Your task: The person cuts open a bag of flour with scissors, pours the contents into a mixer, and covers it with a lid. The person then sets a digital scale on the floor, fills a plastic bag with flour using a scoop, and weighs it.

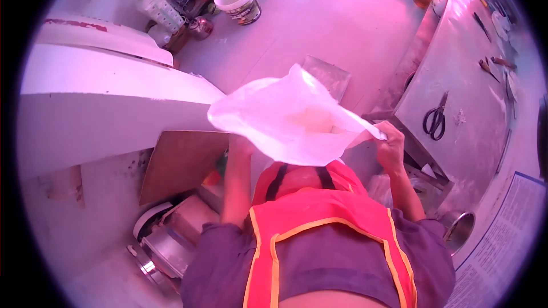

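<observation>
A large white bag is spread wide in front of my red apron, its mouth partly open with something pale and yellowish inside. My right hand is closed on the bag's right edge, beside the table corner. At the left, my left hand is at the bag's lower left side, mostly hidden under the material, so its fingers cannot be made out.
To the right, a grey table bears black scissors and other tools. A white bucket stands on the floor ahead, near a cluttered shelf. A brown board and a metal machine are at the left.
</observation>
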Available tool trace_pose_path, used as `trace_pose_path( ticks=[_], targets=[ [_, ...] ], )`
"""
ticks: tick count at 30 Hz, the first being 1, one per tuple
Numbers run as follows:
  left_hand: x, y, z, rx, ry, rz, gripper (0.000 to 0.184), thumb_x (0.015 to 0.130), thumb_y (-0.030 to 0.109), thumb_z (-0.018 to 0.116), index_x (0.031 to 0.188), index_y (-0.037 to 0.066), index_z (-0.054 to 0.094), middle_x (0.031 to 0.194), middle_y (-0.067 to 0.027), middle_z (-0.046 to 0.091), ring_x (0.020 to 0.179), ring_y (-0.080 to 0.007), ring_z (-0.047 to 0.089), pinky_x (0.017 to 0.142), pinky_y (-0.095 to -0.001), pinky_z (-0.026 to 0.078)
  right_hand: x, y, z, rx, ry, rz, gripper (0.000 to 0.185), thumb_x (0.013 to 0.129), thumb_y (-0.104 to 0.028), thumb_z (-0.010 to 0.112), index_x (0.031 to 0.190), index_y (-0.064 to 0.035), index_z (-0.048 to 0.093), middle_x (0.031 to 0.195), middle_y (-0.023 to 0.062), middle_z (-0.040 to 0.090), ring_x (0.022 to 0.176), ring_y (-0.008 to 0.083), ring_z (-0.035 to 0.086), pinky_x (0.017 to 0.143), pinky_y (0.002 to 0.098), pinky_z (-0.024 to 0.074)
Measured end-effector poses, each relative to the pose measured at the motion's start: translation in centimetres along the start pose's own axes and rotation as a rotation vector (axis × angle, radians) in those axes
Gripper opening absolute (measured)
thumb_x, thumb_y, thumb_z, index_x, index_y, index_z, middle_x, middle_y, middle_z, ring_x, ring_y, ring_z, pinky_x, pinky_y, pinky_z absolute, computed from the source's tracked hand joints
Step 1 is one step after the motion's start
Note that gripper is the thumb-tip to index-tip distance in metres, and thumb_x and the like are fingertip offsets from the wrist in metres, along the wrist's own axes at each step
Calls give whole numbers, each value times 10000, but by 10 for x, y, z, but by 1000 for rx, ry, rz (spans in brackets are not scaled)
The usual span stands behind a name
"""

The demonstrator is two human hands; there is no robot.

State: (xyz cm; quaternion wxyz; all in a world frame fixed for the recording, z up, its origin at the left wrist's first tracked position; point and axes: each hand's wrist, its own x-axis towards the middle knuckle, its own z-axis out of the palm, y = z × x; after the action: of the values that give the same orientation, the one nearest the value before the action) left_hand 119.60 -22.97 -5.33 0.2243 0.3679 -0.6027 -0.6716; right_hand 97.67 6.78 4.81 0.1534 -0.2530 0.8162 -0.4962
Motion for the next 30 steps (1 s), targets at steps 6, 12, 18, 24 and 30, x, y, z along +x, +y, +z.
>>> trace_pose_path(
  ticks=[6,12,18,24,30],
  targets=[
    [117,22,56,405,-194,247,324,839,244,522,1060,9,554,1021,-136,600,936,-232,562,817,-320,434,37,0,7,118,218,91,73,747,50,522,740,18,587,664,19,534,590,97,497,545,227,383],
    [226,33,113,492,-397,321,260,816,174,505,1011,16,572,962,-159,608,885,-263,579,738,-345,452,106,25,22,230,467,301,137,837,-90,553,732,-9,586,629,-17,524,559,63,459,511,200,341],
    [307,-14,137,713,-476,511,234,843,144,458,973,-23,559,888,-117,616,819,-225,573,718,-326,452,157,30,36,290,607,371,198,850,-177,582,723,-25,593,605,-19,522,524,45,431,474,189,316],
    [357,-106,140,467,-427,486,195,867,176,448,861,12,553,713,-31,539,661,-123,514,571,-266,410,179,82,59,203,581,541,212,859,-189,571,745,-13,601,635,-4,561,544,54,478,517,195,376],
    [363,-94,149,-29,-412,-128,266,894,267,479,904,9,544,741,-2,509,653,-105,475,573,-258,387,196,76,67,298,614,535,164,848,-135,567,740,-16,596,642,-14,549,562,53,484,526,189,368]
  ],
)
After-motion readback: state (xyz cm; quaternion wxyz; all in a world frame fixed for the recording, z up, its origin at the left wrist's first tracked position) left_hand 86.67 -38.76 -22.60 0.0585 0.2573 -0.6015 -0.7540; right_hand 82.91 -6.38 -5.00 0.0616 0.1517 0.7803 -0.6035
